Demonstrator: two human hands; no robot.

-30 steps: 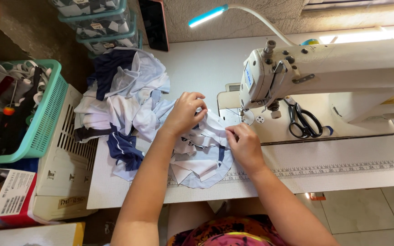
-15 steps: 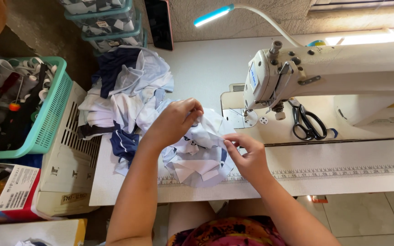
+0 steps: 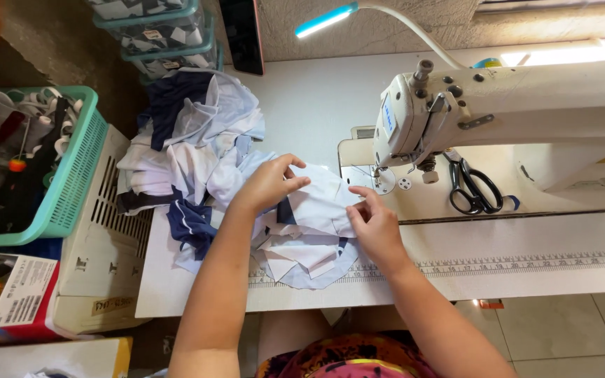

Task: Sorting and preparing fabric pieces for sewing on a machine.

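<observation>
Both hands, left hand (image 3: 269,183) and right hand (image 3: 374,225), apparently pinch the white-and-navy cut fabric piece (image 3: 313,217) on the white surface (image 3: 302,112), aligning its edges, which next calls for feeding it under the white sewing machine's (image 3: 498,105) needle.

Left hand (image 3: 269,183) and right hand (image 3: 372,222) pinch a white fabric piece (image 3: 320,203) beside the sewing machine (image 3: 498,105).
</observation>
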